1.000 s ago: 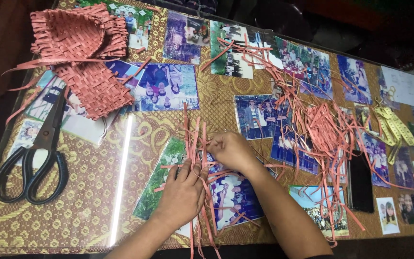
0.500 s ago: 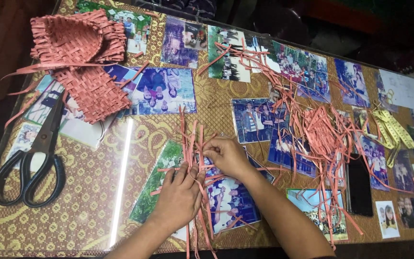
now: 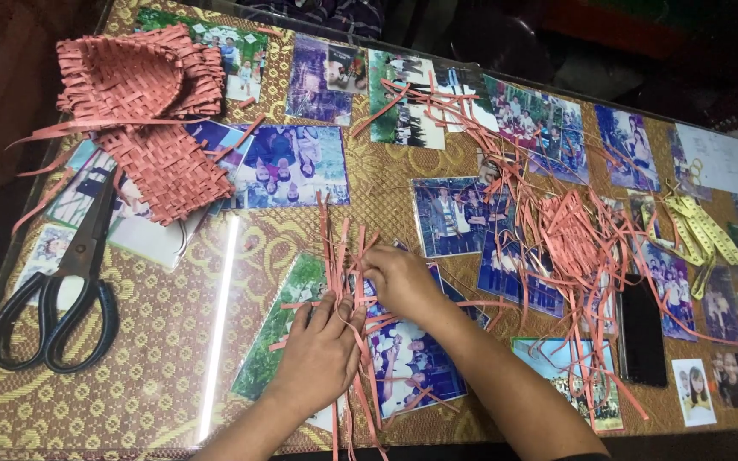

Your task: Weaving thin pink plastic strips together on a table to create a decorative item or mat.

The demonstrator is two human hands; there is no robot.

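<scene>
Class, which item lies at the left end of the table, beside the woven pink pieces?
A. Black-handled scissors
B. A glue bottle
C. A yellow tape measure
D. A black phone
A: the black-handled scissors lie at the left end, just below the woven pink pieces.

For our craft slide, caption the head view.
Left hand and right hand interlace pink strips beside scissors.
</scene>
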